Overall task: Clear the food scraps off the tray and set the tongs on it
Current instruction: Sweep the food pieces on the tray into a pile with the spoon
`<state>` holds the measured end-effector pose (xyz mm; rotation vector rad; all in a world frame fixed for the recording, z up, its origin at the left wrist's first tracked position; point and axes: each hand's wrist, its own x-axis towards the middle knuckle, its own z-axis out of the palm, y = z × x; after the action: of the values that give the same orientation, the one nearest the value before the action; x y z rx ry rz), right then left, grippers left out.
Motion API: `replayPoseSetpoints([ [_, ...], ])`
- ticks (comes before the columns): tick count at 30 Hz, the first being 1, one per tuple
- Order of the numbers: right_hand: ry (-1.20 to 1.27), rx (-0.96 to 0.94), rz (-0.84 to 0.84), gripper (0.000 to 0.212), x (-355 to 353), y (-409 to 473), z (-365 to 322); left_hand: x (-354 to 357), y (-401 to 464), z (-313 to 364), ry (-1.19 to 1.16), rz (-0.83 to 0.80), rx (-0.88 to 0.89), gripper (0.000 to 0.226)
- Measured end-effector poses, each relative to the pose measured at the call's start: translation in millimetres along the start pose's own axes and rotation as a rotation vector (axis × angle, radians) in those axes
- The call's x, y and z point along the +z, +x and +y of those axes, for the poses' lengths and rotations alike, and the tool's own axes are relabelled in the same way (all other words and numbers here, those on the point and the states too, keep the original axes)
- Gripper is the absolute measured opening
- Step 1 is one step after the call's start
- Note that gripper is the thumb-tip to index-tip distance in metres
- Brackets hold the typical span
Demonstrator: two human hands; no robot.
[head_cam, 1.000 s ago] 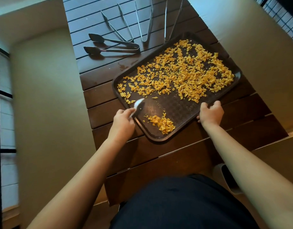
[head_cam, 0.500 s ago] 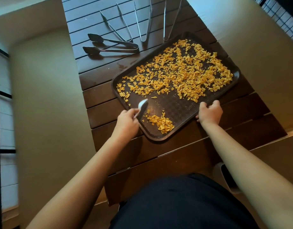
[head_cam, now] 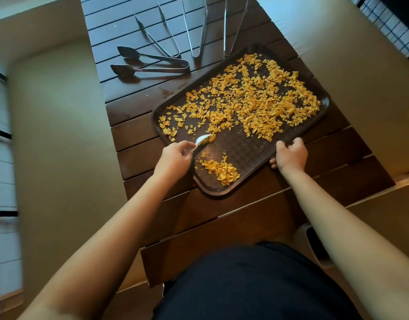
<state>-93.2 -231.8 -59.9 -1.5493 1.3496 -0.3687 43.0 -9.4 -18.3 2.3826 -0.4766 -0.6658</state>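
Looking at the slatted wooden surface, the brown tray is nowhere near cleared: orange food scraps cover most of it, with one small swept pile at the near corner. The four tongs lie beyond the tray, untouched. Right hand clamps the tray's near edge, left hand grips a white scraper touching the scraps.

Dark slatted wooden table under a brown tray and four metal tongs beyond it.
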Motion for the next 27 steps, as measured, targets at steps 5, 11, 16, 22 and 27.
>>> replayPoseSetpoints([
  [5, -0.003, -0.007, 0.010, 0.013, 0.6, 0.3, 1.2, 0.6, -7.6, -0.3, -0.097, 0.006, -0.020, 0.029],
  [11, -0.032, -0.014, 0.023, 0.020, 1.3, -0.5, 1.0, -4.7, 27.1, 14.0, -0.096, 0.121, -0.067, 0.036],
  [16, -0.049, -0.012, 0.017, 0.025, 1.1, -0.8, 2.0, 9.4, 12.7, 19.6, -0.035, -0.048, -0.009, 0.037],
  [22, -0.037, -0.024, 0.042, 0.014, 2.9, 0.8, 2.5, 14.6, -17.5, 1.7, 0.136, -0.160, 0.064, 0.037],
  [27, -0.039, -0.029, 0.044, 0.011, 2.8, -0.2, 2.3, -4.4, 1.6, -3.6, -0.070, 0.104, -0.083, 0.040],
])
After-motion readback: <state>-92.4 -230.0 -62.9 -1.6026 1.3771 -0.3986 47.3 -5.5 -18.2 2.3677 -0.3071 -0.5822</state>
